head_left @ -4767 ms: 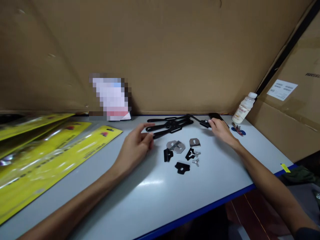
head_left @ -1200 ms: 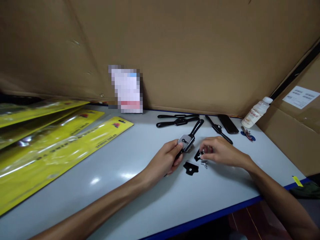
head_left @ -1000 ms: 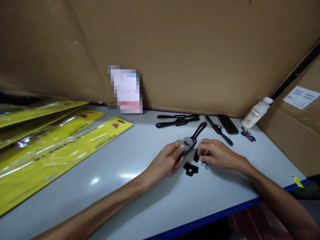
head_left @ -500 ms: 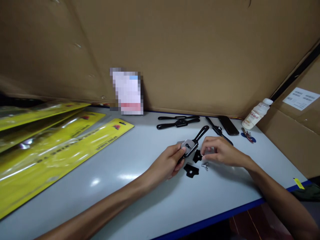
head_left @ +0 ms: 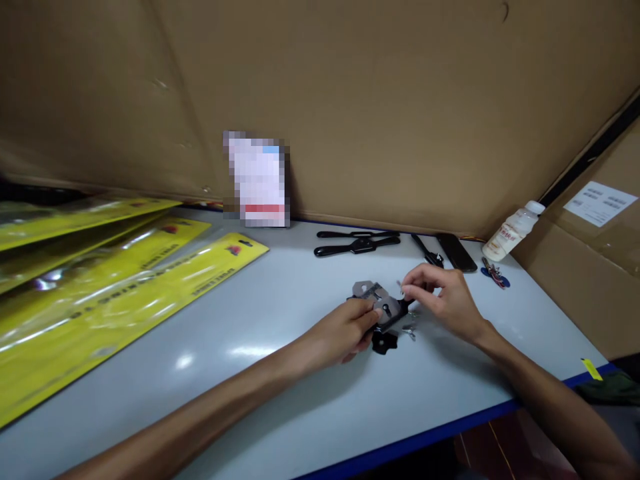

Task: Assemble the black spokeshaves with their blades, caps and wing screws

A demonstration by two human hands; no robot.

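Observation:
My left hand (head_left: 353, 327) grips a black spokeshave (head_left: 400, 311) by its middle, the thumb pressing a grey steel blade (head_left: 384, 308) with a slot onto its body. Beside it, my right hand (head_left: 440, 293) is closed in a pinch on a small screw (head_left: 401, 287), held above the spokeshave's far handle; its shape is mostly hidden. Under the spokeshave lies a black cap plate (head_left: 384, 343), partly covered. Loose small metal screws (head_left: 410, 331) rest on the table right of it. Another steel blade (head_left: 361, 288) shows behind the spokeshave.
More black spokeshaves (head_left: 357, 247) lie at the back, one (head_left: 427, 252) beside a dark phone (head_left: 456, 252). A bottle (head_left: 513, 232) and a key bunch (head_left: 495, 272) are at right. Yellow spokeshave packages (head_left: 165, 287) cover the left. Cardboard (head_left: 350, 100) walls the back; a blurred panel (head_left: 260, 180) leans there.
My right hand has lifted from the table beside the cap plate, pinching the small screw. My left hand has turned the spokeshave and shifted it slightly right, over the loose parts.

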